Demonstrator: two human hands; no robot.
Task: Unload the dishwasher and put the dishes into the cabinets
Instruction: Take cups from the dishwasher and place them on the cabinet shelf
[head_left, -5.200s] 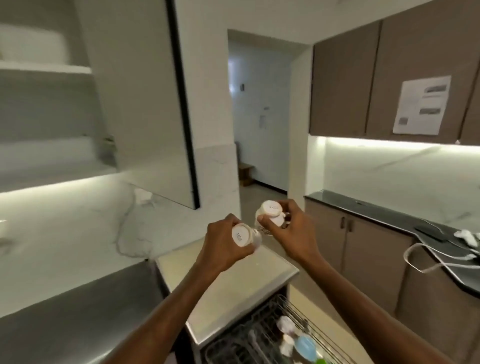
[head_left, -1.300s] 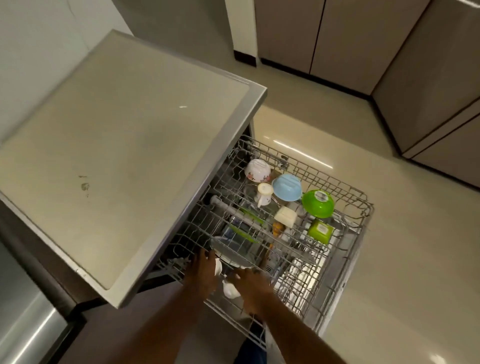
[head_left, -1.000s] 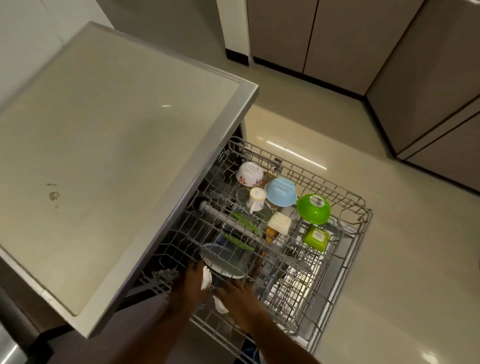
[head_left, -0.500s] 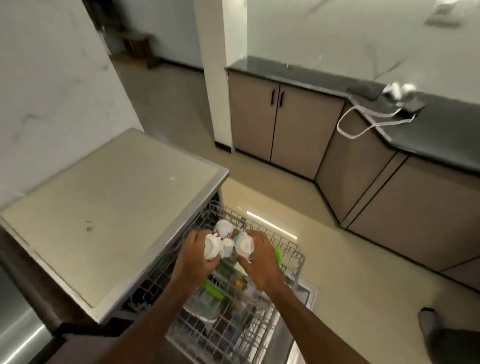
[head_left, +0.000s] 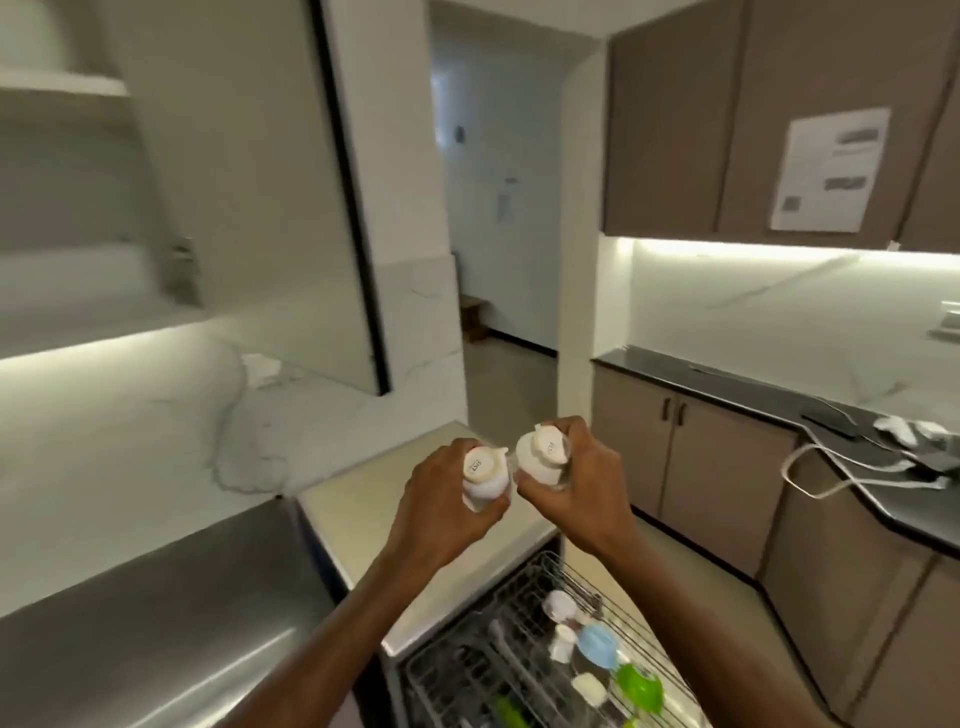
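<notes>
Left hand holds one small white cup, its grip wrapped round the body, base with a printed label turned up toward the camera. Right hand holds a second white cup the same way, fingers curled round its far side. The two cups sit just beside each other, near touching, both carried above the pale surface that tops the dishwasher. Each cup's long axis tilts upward and away from the person, mouth facing away and down.

The open cabinet lies up and to the left of both hands, its shelves pale and blurred; its door stands swung out between the shelves and the hallway. What rests on the shelves cannot be made out. The left hand is the nearer of the two to that opening, so in my judgement its cup goes in first, with the right hand crossing behind it.

Below, the dishwasher rack stands pulled out and holds a blue bowl, a green bowl and several white pieces, so the unloading is judged well short of done

Risk noted: both cups need turning upright or kept inverted on the shelf without knocking together
</notes>
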